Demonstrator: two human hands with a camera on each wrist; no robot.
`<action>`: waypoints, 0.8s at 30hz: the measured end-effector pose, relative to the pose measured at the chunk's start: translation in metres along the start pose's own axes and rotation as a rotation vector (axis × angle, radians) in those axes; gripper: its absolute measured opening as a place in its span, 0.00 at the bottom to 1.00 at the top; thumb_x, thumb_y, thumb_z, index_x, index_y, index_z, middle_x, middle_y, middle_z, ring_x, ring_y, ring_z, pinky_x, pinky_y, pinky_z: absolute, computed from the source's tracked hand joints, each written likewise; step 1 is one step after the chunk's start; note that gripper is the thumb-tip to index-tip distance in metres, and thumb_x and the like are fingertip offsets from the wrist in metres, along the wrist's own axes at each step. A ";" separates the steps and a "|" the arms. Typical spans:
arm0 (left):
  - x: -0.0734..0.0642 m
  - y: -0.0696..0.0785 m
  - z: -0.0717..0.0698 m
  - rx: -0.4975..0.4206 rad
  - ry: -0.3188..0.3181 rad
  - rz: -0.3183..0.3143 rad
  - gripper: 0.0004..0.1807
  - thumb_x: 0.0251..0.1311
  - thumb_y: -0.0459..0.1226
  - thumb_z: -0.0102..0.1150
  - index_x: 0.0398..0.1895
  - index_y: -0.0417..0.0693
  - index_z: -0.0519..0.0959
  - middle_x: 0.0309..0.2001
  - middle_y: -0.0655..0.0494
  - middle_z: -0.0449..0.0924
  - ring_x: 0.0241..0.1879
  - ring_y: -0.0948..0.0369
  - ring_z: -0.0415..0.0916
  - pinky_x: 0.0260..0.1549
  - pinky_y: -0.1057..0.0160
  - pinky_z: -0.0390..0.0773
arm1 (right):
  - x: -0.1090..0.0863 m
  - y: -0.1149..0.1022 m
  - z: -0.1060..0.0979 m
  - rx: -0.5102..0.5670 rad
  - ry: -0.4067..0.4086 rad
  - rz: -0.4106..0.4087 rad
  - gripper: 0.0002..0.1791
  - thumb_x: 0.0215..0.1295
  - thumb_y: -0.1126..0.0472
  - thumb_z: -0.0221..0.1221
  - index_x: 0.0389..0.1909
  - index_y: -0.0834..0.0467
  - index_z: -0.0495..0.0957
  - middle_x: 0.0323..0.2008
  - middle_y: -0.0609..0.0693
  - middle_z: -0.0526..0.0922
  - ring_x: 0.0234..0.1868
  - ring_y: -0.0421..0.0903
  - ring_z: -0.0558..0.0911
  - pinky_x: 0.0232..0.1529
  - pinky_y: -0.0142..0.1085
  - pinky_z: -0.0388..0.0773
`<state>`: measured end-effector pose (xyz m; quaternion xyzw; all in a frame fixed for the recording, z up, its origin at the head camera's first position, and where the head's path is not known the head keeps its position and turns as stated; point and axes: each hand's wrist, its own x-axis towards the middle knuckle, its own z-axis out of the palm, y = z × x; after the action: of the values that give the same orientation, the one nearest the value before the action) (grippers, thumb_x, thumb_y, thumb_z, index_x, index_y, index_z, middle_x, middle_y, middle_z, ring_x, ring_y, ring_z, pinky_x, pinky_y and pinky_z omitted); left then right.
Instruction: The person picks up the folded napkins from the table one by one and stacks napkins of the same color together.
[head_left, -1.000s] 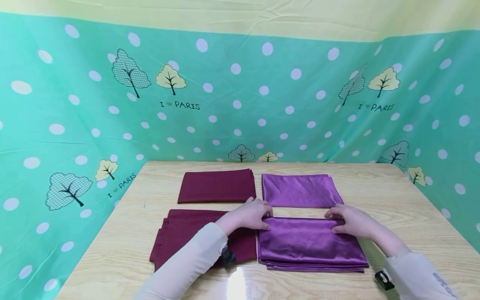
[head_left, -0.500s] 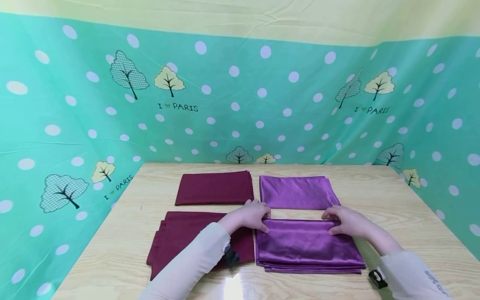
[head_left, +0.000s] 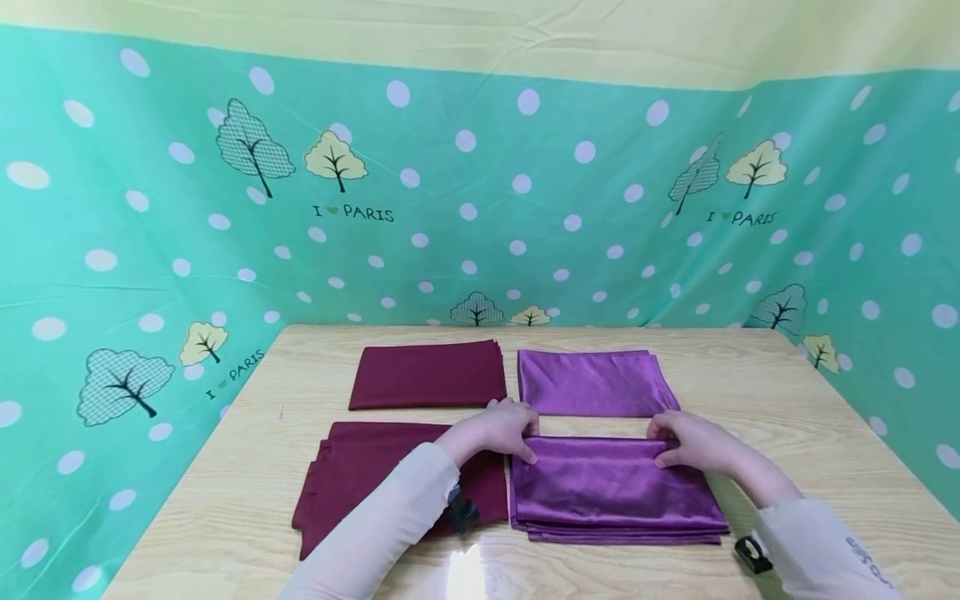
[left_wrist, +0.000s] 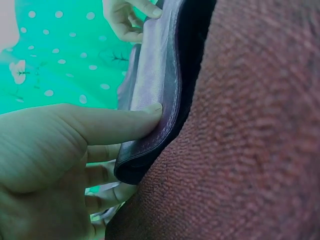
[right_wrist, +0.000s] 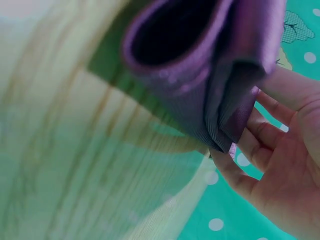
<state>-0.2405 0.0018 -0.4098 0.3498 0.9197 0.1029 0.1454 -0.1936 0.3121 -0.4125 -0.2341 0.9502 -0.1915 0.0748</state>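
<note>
A folded purple satin cloth [head_left: 618, 492] lies on the near right of the table, its layers showing along the front edge. At its far left corner my left hand [head_left: 504, 429] pinches the fold, thumb on top. The left wrist view shows the left thumb [left_wrist: 125, 124] pressed on the satin with the fingers behind it. My right hand [head_left: 697, 442] pinches the far right corner. In the right wrist view the right fingers [right_wrist: 260, 137] reach behind the layered purple edge [right_wrist: 227, 105], which stands partly looped open.
Behind it lies another folded purple cloth [head_left: 592, 383]. To the left are a folded maroon cloth [head_left: 427, 375] at the back and a larger maroon one [head_left: 367, 467] in front, partly under the left forearm. A patterned green curtain [head_left: 420, 192] surrounds the wooden table [head_left: 225, 508].
The head view has shifted slightly. Both hands keep their grip on the far corners of the near purple cloth, and the other cloths stay where they were.
</note>
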 end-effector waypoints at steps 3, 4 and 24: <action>-0.001 0.002 0.000 0.028 0.007 0.003 0.15 0.42 0.49 0.69 0.28 0.55 0.74 0.30 0.66 0.68 0.35 0.62 0.63 0.35 0.64 0.57 | 0.000 0.001 0.000 -0.002 -0.003 0.021 0.15 0.42 0.56 0.68 0.30 0.54 0.73 0.28 0.41 0.72 0.31 0.37 0.70 0.35 0.36 0.70; -0.001 0.002 0.000 0.041 0.009 0.003 0.15 0.42 0.49 0.69 0.28 0.55 0.74 0.31 0.66 0.68 0.35 0.62 0.63 0.35 0.65 0.57 | 0.001 0.001 0.001 -0.004 -0.003 0.018 0.15 0.43 0.56 0.68 0.30 0.54 0.73 0.28 0.41 0.72 0.31 0.37 0.70 0.35 0.36 0.70; -0.003 0.004 -0.002 0.047 0.024 0.027 0.14 0.44 0.47 0.68 0.21 0.56 0.71 0.28 0.65 0.65 0.32 0.63 0.63 0.30 0.64 0.57 | -0.003 -0.003 -0.007 -0.017 -0.047 -0.010 0.12 0.47 0.57 0.66 0.22 0.52 0.70 0.24 0.40 0.68 0.26 0.36 0.65 0.28 0.32 0.63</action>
<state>-0.2362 0.0029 -0.4065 0.3643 0.9187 0.0874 0.1247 -0.1914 0.3134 -0.4053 -0.2440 0.9486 -0.1783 0.0940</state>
